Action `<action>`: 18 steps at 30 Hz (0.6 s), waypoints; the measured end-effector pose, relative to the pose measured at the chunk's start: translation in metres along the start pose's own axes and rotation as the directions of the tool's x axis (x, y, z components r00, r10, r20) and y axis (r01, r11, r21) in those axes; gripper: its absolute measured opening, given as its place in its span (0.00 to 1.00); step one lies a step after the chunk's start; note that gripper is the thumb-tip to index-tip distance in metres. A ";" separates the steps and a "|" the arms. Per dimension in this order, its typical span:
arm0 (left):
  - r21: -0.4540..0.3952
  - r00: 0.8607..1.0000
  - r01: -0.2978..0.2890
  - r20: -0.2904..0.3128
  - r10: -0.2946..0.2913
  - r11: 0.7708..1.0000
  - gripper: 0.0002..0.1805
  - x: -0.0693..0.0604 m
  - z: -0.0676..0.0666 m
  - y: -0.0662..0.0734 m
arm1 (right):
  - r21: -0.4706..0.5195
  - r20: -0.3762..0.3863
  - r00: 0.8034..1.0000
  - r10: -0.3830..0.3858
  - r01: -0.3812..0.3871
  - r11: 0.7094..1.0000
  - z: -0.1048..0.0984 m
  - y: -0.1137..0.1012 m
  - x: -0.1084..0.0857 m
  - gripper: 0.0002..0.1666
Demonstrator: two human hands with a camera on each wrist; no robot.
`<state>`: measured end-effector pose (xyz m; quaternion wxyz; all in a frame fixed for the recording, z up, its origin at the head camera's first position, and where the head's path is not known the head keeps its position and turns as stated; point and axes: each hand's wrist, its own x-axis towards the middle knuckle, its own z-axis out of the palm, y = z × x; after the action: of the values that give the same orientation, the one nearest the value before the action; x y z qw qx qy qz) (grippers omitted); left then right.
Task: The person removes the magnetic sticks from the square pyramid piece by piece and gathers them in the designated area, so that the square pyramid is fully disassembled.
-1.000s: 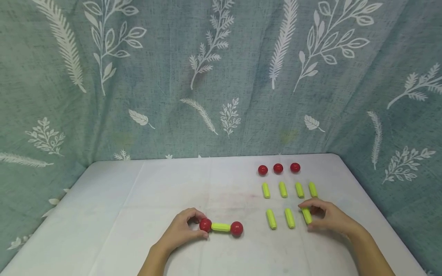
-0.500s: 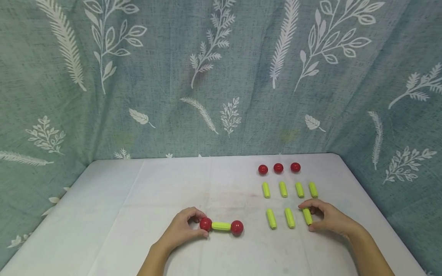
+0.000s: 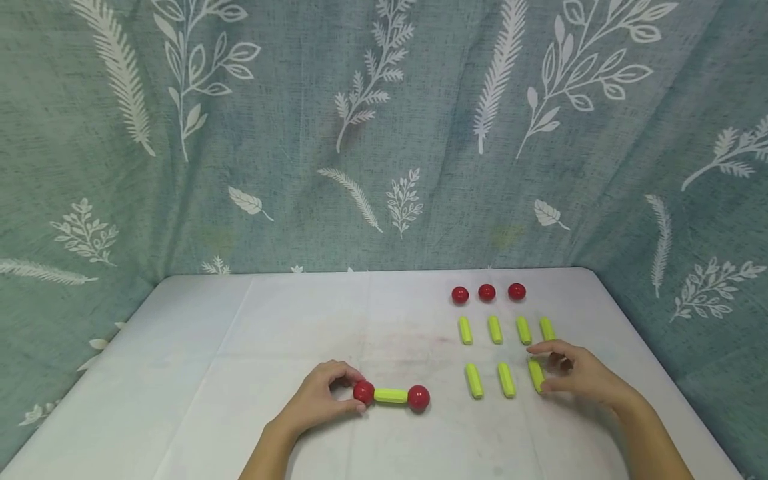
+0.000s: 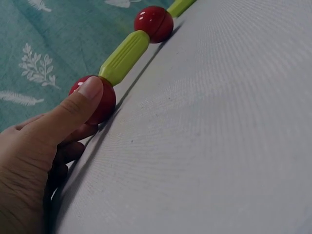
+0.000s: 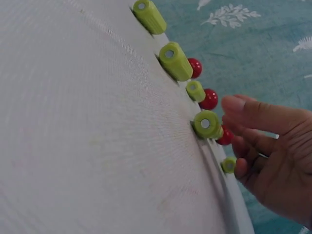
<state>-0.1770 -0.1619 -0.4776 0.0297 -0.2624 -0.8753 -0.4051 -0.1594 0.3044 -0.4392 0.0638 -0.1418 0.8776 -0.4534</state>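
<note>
My left hand pinches a red ball between thumb and fingers, and the thumb lies over that ball in the left wrist view. A yellow-green rod joins it to a second red ball, all lying in line on the table. My right hand hovers with fingers parted around the nearest-right loose rod. In the right wrist view, a gap shows between the thumb and that rod's end, which bears a silver disc.
Two loose rods lie left of the right hand. Behind them runs a row of several rods, then three red balls. A patterned green cloth hangs behind the white table.
My right hand's thumb and fingers have drawn slightly away from the rod. The left hand stays on its ball. The whole head view has shifted slightly.
</note>
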 end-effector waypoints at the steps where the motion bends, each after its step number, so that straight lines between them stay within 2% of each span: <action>1: 0.005 1.000 0.000 -0.002 0.000 1.000 0.22 0.001 0.000 0.000 | 0.004 -0.016 1.000 0.007 -0.007 1.000 0.000 -0.003 0.000 0.35; 5: 0.023 1.000 -0.023 -0.014 0.023 0.999 0.23 0.002 0.001 0.001 | 0.020 -0.052 0.998 0.020 -0.019 1.000 0.003 -0.016 0.001 0.33; 11: 0.021 0.999 -0.050 -0.019 0.051 0.998 0.23 0.003 0.007 0.006 | 0.036 -0.088 0.992 -0.088 0.092 0.995 0.014 -0.033 0.004 0.29; 18: 0.024 0.996 -0.087 -0.009 0.087 0.996 0.23 0.003 0.011 0.009 | 0.085 -0.072 0.990 -0.119 0.124 0.989 0.033 -0.049 0.010 0.29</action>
<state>-0.1740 -0.1482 -0.4779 0.0549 -0.2979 -0.8675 -0.3946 -0.1518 0.2487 -0.4185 0.0132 -0.1769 0.8478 -0.4997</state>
